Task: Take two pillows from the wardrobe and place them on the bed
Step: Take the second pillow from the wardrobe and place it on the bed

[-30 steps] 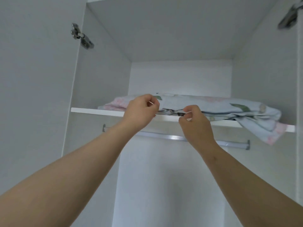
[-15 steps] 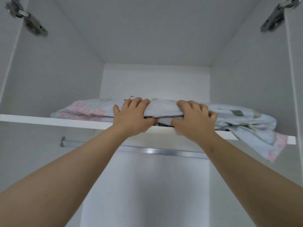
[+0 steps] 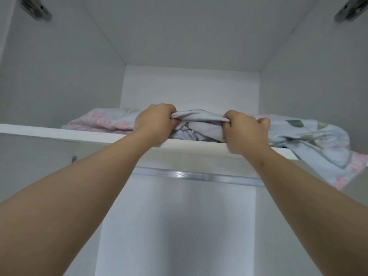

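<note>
A flat pillow (image 3: 302, 132) in a pale blue case with pink flowers and green leaves lies across the white top shelf (image 3: 49, 133) of the open wardrobe. Its right corner droops over the shelf's front edge. My left hand (image 3: 153, 124) and my right hand (image 3: 245, 132) are both raised to the shelf, fists closed on a bunched fold of the pillow's fabric at its front middle. Whether a second pillow lies underneath is hidden by the shelf edge.
A metal hanging rail (image 3: 199, 176) runs below the shelf. Door hinges show at the top left (image 3: 36, 8) and top right (image 3: 350, 8). The wardrobe's white side walls (image 3: 59, 80) and back panel close in the shelf space.
My hands went from pinching the pillow's front edge, to lying flat on it, to gripping a gathered fold. The fabric between them has bunched up and lifted.
</note>
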Motion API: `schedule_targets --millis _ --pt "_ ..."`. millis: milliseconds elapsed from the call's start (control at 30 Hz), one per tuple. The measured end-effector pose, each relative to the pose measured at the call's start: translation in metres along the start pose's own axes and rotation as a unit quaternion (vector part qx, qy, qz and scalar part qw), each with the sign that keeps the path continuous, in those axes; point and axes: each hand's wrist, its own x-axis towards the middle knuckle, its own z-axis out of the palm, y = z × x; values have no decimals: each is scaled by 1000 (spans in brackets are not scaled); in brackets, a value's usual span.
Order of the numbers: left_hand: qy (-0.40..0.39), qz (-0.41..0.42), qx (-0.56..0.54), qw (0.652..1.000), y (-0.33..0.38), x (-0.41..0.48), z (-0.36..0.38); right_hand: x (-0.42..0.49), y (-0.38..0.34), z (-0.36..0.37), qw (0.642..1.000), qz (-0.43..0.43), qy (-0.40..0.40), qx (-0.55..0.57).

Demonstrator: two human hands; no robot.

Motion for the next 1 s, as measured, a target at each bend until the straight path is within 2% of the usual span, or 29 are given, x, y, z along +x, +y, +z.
schedule_targets --millis 167,267,400,667,733,833,900,933,1000 --pt "35 33 38 998 10 -4 -23 -6 2 -28 998 14 6 56" --pt "60 58 27 996 21 -7 -51 -9 -2 -54 997 21 33 72" --pt "61 74 21 995 26 -27 -76 -24 -11 -77 996 21 32 85" --pt "148 55 -7 987 29 -88 -91 -68 -23 -94 994 -17 86 65" --pt "135 68 -17 988 25 -101 -89 -80 -23 -91 994 -16 94 52" --pt "109 73 70 989 23 -111 -88 -97 -24 -85 994 -12 94 60" --pt "41 57 95 993 24 -108 -90 -101 -23 -84 994 1 77 76" --pt "-14 39 57 997 22 -103 -94 -102 -23 -85 995 3 65 75" --pt "-97 11 -102 990 18 -93 -105 -103 -21 -87 997 2 41 67"
